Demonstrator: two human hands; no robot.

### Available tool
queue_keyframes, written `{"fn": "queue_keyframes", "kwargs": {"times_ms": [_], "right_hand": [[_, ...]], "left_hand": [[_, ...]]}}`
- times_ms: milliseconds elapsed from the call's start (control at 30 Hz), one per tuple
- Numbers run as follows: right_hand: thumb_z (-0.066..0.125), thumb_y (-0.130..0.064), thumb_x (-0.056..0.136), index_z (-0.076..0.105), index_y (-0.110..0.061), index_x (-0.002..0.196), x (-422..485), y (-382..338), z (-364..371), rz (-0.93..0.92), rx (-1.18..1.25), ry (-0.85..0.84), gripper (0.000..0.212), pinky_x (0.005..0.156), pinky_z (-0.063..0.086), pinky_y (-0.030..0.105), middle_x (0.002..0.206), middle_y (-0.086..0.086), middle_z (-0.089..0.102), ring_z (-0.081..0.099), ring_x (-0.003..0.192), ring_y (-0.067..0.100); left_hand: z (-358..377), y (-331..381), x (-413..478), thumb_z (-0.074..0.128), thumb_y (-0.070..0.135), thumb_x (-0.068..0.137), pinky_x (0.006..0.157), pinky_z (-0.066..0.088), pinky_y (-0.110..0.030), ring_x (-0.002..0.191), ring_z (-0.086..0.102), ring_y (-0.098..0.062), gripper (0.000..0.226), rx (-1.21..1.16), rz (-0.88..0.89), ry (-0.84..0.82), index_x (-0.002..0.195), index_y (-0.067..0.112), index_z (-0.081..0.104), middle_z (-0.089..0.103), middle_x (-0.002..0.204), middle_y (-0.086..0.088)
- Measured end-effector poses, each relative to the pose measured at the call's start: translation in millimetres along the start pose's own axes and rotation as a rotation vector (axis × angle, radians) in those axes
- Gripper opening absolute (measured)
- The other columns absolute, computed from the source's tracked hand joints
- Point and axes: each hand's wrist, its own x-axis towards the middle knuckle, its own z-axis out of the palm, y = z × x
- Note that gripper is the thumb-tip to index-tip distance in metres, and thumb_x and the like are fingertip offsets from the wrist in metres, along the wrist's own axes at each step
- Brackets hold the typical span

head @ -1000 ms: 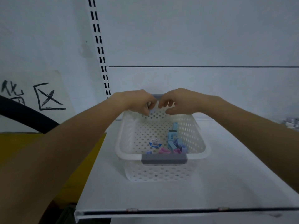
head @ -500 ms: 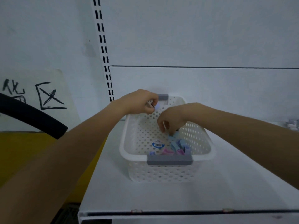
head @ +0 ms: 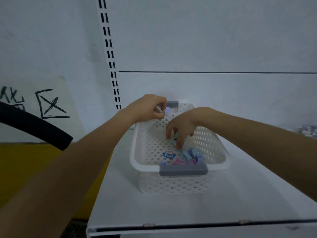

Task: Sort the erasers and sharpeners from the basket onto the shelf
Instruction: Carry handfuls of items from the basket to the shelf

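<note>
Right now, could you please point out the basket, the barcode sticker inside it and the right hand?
basket [head: 147,167]: head view, near rim.
barcode sticker [head: 169,154]: head view, label's middle.
right hand [head: 183,125]: head view, back of hand.

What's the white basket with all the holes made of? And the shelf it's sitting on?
The basket looks like moulded white plastic: even round holes, a thick rounded rim, a dull sheen. Its grey handle seems plastic too. The shelf is probably painted metal, smooth and white with a thin folded front edge.
</note>
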Motion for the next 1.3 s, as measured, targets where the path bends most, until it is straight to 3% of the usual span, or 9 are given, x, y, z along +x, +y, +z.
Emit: {"fn": "queue_keyframes", "kwargs": {"times_ms": [133, 233, 333, 400, 533, 667, 933, 1100, 1300], "right_hand": [[0.070, -0.018, 0.080, 0.053, -0.021, 0.120, 3.2, 1.2, 1.5, -0.021, 0.068, -0.005, 0.044, 0.078, 0.051, 0.024, 0.091, -0.014, 0.035, 0.045, 0.090, 0.012], [0.069, -0.023, 0.081, 0.054, -0.025, 0.115, 3.0, 2.7, 1.8, -0.117, 0.086, 0.048, 0.037, 0.080, 0.050, 0.022, 0.115, -0.003, 0.046, 0.051, 0.096, 0.013], [0.069, -0.030, 0.080, 0.048, -0.032, 0.126, 2.0, 3.0, 1.9, -0.151, 0.091, 0.047, 0.050, 0.101, 0.042, 0.035, 0.137, -0.001, 0.041, 0.043, 0.122, 0.018], [0.070, -0.034, 0.079, 0.045, -0.035, 0.130, 0.7, 2.4, 3.4, -0.121, 0.040, 0.019, 0.057, 0.105, 0.039, 0.040, 0.142, -0.003, 0.036, 0.037, 0.128, 0.019], [0.070, -0.033, 0.078, 0.049, -0.031, 0.124, 3.2, -0.5, 13.7, -0.125, -0.069, 0.072, 0.051, 0.095, 0.038, 0.027, 0.130, -0.003, 0.043, 0.043, 0.117, 0.017], [0.072, -0.027, 0.077, 0.054, -0.025, 0.113, 2.4, -1.6, 16.6, -0.142, -0.072, 0.123, 0.039, 0.085, 0.046, 0.029, 0.110, -0.002, 0.045, 0.049, 0.094, 0.016], [0.070, -0.020, 0.076, 0.050, -0.031, 0.097, -9.0, -2.4, 12.8, -0.154, -0.010, 0.248, 0.031, 0.082, 0.047, 0.031, 0.107, 0.002, 0.043, 0.048, 0.087, 0.016], [0.068, -0.017, 0.078, 0.053, -0.025, 0.106, -44.0, 1.7, -2.7, -0.164, 0.084, 0.383, 0.033, 0.088, 0.049, 0.032, 0.114, 0.002, 0.045, 0.055, 0.096, 0.021], [0.071, -0.021, 0.075, 0.050, -0.041, 0.088, -98.5, 35.5, -13.9, -0.141, 0.178, 0.550, 0.032, 0.088, 0.051, 0.043, 0.113, 0.004, 0.047, 0.059, 0.095, 0.022]], "left_hand": [[-0.1, 0.2, -1.0, 0.056, 0.024, 0.088, 0.061, 0.035, -0.020, 0.074, 0.046, -0.017, 0.015, -0.014, -0.003, 0.022, 0.089, 0.009, 0.057, 0.054, 0.082, -0.003], [-0.4, 0.1, -1.2, 0.056, 0.024, 0.088, 0.061, 0.035, -0.019, 0.075, 0.046, -0.017, 0.018, -0.015, 0.002, 0.025, 0.091, 0.006, 0.058, 0.055, 0.083, -0.004], [-0.3, -0.5, -0.7, 0.056, 0.023, 0.088, 0.060, 0.034, -0.018, 0.074, 0.046, -0.016, 0.017, -0.020, 0.002, 0.028, 0.091, 0.007, 0.058, 0.054, 0.082, -0.003], [0.5, -0.8, -0.7, 0.057, 0.023, 0.087, 0.058, 0.034, -0.018, 0.072, 0.046, -0.016, 0.013, -0.030, 0.001, 0.026, 0.087, 0.010, 0.056, 0.054, 0.080, -0.001], [1.1, -1.2, -1.2, 0.058, 0.021, 0.087, 0.057, 0.034, -0.018, 0.072, 0.046, -0.015, 0.008, -0.037, 0.001, 0.015, 0.084, 0.015, 0.052, 0.052, 0.080, 0.000], [0.2, -0.6, -1.8, 0.056, 0.021, 0.088, 0.057, 0.033, -0.019, 0.071, 0.045, -0.016, 0.009, -0.059, 0.013, 0.026, 0.084, 0.013, 0.053, 0.052, 0.080, -0.001], [1.8, -6.4, 1.3, 0.056, 0.023, 0.089, 0.053, 0.033, -0.021, 0.067, 0.044, -0.015, 0.013, -0.097, 0.007, 0.086, 0.082, 0.014, 0.052, 0.047, 0.073, 0.003], [-5.5, -1.4, 0.2, 0.059, 0.017, 0.086, 0.054, 0.032, -0.024, 0.072, 0.046, -0.017, 0.007, -0.069, -0.015, 0.099, 0.088, 0.011, 0.056, 0.050, 0.080, -0.001], [-24.1, 37.1, 13.2, 0.059, 0.020, 0.086, 0.054, 0.032, -0.019, 0.069, 0.044, -0.015, 0.011, -0.035, 0.006, 0.095, 0.082, 0.015, 0.050, 0.048, 0.070, 0.004]]}}
